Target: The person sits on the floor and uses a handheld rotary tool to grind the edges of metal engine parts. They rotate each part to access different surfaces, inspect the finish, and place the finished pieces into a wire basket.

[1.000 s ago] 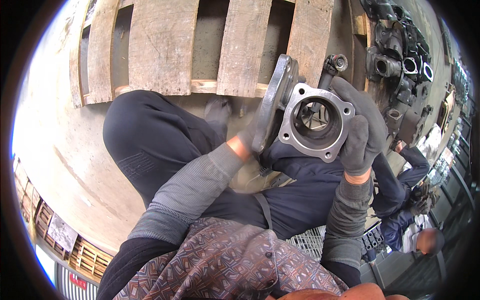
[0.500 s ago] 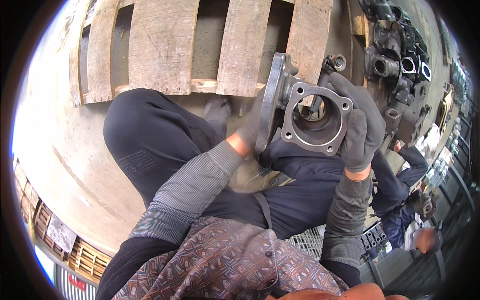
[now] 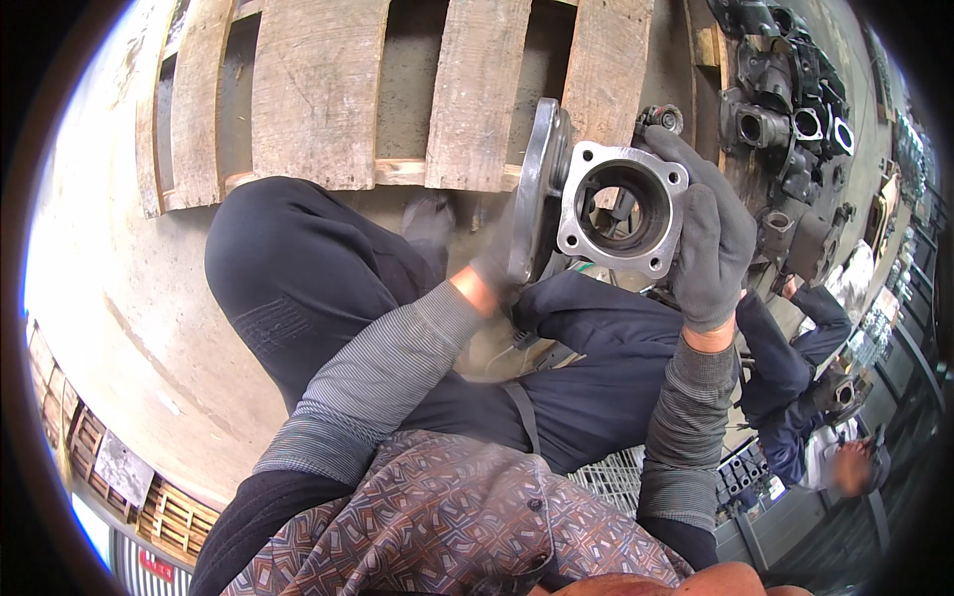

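Right hand [image 3: 711, 243] curled, left hand [image 3: 492, 260] part-hidden — both hold a flanged casting [image 3: 569, 207], hollow clean through.

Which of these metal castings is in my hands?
The casting with the squarish four-holed flange facing the camera, held by your left hand and right hand. The dark castings grouped at the picture's upper right lie outside your grip.
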